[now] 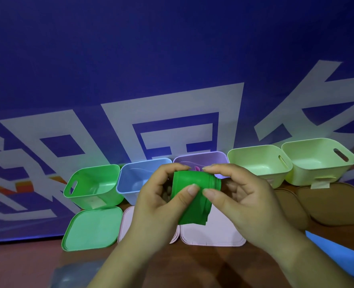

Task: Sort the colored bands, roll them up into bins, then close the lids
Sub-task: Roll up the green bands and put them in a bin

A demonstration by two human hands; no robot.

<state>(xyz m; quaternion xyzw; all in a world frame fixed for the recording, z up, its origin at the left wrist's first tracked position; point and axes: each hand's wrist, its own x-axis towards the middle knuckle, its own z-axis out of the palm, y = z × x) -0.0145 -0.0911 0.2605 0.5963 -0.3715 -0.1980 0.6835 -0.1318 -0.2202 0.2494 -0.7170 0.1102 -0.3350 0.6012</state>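
Observation:
A green band [190, 179], partly rolled, is held in mid-air above the lids, its loose end hanging down. My left hand [161, 204] grips the roll's left side with thumb on its front. My right hand [240, 196] pinches the right edge of the roll between thumb and fingers. Behind stand a green bin [93, 183], a blue bin [134, 179], a purple bin [211, 159] with something pink inside, and two pale yellow-green bins [259, 163] [319, 161]. All are open.
Lids lie in front of the bins: a green lid [93, 227], two pink lids [128, 221] [213, 231], two brown lids [292, 206] [336, 204]. A blue band [338, 254] lies at the right on the wooden table. A blue banner hangs behind.

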